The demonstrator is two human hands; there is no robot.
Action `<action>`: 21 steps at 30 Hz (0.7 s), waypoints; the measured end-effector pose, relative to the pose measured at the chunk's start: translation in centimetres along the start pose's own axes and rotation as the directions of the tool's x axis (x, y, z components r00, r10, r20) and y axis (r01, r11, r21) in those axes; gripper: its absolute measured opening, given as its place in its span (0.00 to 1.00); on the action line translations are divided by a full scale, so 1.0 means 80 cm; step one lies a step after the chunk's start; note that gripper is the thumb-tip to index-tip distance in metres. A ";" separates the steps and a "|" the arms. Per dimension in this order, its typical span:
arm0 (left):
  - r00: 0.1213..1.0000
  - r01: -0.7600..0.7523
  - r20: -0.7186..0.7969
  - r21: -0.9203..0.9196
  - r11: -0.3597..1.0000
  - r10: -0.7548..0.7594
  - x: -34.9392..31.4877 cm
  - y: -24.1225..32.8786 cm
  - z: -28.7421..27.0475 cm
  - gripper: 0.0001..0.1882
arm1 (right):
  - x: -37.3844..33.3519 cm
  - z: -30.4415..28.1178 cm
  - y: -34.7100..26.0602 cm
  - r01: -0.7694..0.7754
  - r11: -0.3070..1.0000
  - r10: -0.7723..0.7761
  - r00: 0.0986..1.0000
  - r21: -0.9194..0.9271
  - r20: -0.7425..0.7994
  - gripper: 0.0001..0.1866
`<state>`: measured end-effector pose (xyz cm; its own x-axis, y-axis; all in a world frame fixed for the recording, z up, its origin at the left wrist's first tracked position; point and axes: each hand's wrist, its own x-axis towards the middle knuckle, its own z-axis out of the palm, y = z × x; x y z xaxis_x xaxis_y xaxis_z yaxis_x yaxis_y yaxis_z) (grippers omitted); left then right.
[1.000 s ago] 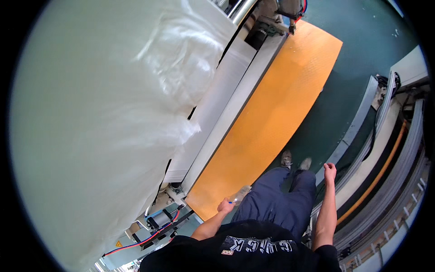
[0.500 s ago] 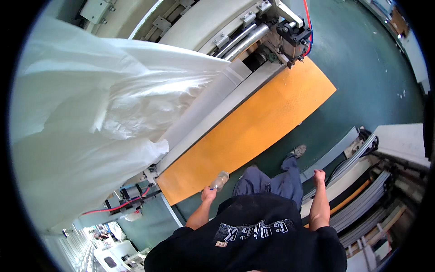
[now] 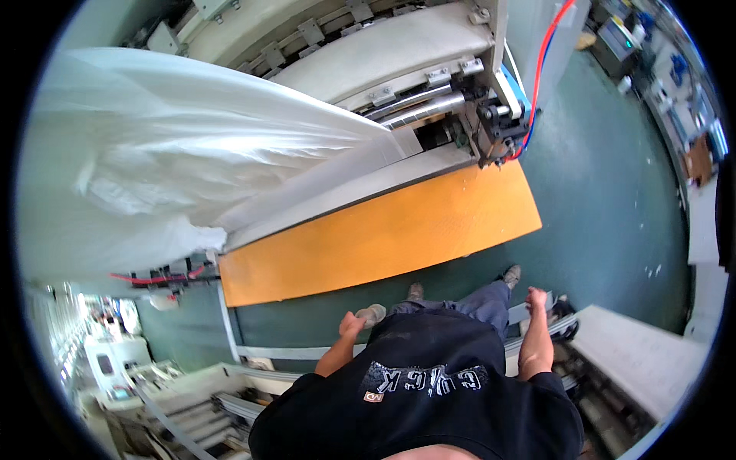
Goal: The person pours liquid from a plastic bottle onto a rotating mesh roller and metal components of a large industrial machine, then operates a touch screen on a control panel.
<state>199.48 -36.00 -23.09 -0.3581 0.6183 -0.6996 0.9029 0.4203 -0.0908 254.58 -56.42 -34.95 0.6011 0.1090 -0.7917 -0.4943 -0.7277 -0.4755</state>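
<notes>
My left hand [image 3: 352,325] is closed round a clear bottle [image 3: 372,315], held low at my left side in front of the dark trousers. The bottle's lower end points to the right, and the fingers hide its other end. On my right side, my right hand [image 3: 537,297] is curled into a fist, and nothing shows in it. Ahead of both hands lies a long orange board [image 3: 391,230] along the front of a machine. Neither hand touches the board.
White film [image 3: 199,146] hangs in folds over the machine [image 3: 383,69] at the far left. Red and blue hoses [image 3: 540,69] run down at its right end. Green floor [image 3: 606,222] stretches to the right. Machine frames [image 3: 636,353] stand close on both sides behind me.
My view has turned right, so the board and machine lie more level across it. My feet have shifted in a step. The bottle stays in my left hand.
</notes>
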 end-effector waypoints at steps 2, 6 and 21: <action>0.999 0.028 -0.039 -0.070 0.997 -0.031 -0.015 0.026 0.029 0.28 | 0.037 -0.016 -0.036 -0.079 0.995 0.082 0.995 -0.053 0.057 0.09; 0.974 0.166 -0.114 -0.238 0.957 -0.197 -0.084 0.069 0.076 0.24 | 0.063 -0.054 -0.118 -0.042 0.974 0.072 0.989 -0.223 0.128 0.10; 0.919 0.377 0.116 -0.542 0.751 -0.378 -0.258 0.314 0.303 0.30 | 0.182 -0.013 -0.568 0.713 0.172 -0.555 0.640 -0.679 0.531 0.17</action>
<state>235.29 -54.33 -28.14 -0.6423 0.3319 -0.6908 0.4136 0.9090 0.0521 286.40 -22.46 -24.48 0.3253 0.8337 -0.4462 0.7707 -0.5072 -0.3857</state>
